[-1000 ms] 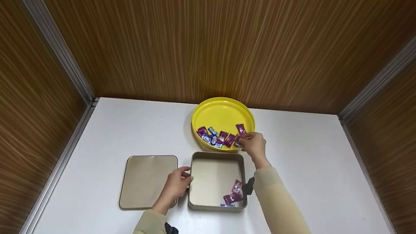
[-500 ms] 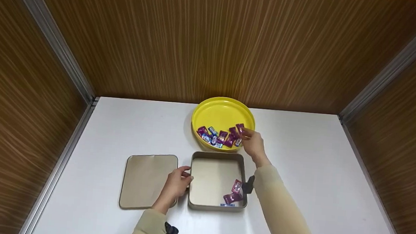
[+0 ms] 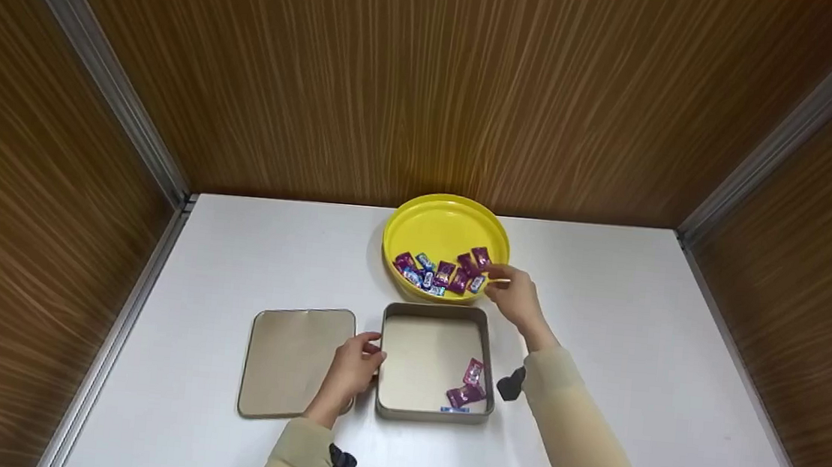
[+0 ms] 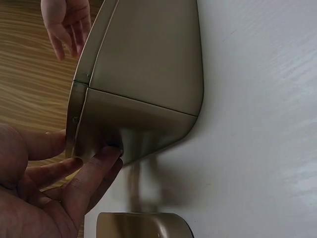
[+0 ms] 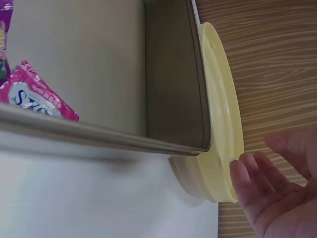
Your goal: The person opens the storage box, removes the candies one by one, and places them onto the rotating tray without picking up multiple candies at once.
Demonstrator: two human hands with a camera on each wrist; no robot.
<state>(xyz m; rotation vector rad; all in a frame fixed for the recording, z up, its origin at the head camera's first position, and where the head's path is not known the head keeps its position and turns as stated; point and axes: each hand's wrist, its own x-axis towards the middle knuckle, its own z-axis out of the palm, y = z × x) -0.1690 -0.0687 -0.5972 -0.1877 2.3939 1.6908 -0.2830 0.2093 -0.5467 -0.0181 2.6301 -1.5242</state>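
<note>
A square beige tin [image 3: 420, 362] stands open-topped on the white table, with several wrapped candies [image 3: 466, 396] in its right side. My left hand [image 3: 353, 367] grips its left wall: in the left wrist view the thumb reaches the rim and the fingers [image 4: 91, 178] press the outer wall. Behind the tin is a round yellow tray [image 3: 443, 228] bearing several purple and blue candies [image 3: 444, 273]. At the tray's right rim hovers my right hand [image 3: 517, 296], fingers loosely bent. The right wrist view shows nothing in that hand [image 5: 282, 193].
The tin's flat lid [image 3: 292, 362] lies left of the tin, partly behind my left hand. A wood-grain panel [image 3: 429, 84] rises at the table's back edge, close behind the tray. Similar panels stand at both sides.
My right hand let go of a purple candy in the tray, touched another at the right, then drew back empty toward the right. The left hand and the tin stayed put.
</note>
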